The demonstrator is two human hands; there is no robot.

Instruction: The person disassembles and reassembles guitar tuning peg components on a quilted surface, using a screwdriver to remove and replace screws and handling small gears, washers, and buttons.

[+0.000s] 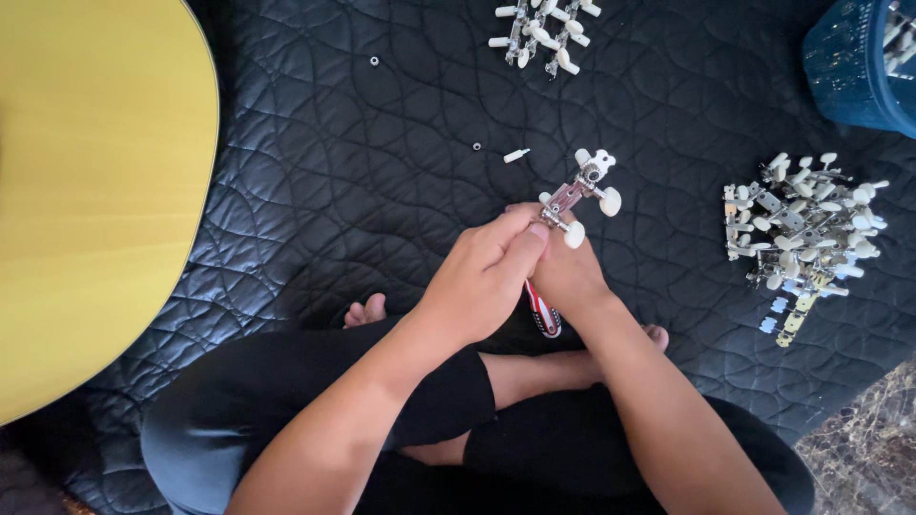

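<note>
- Seated cross-legged in black clothing on a black quilted mat (363, 172), a person works with both hands raised over the lap.
- Closest in, the left hand (482, 277) pinches the near end of a guitar tuning-machine strip (577, 195), thumb and fingertips closed on its metal plate.
- Beside and partly beneath it, the right hand (570, 275) is wrapped around a screwdriver with a red-and-white striped handle (543, 310), which pokes out below the palm; its tip is hidden.
- Angled up and away from the hands, the strip shows a slim silver plate, small gears and rounded cream-white knobs on either side.
- Just beyond, a small white peg (516, 154) and two tiny metal rings (476, 147) lie loose on the mat.
- At right, a heap of matching tuners (801, 229) rests well apart from the hands.
- At left, a yellow guitar body (95, 191) fills the edge.
- Farthest off, another cluster of tuners (546, 33) and a blue basket (854, 62).
</note>
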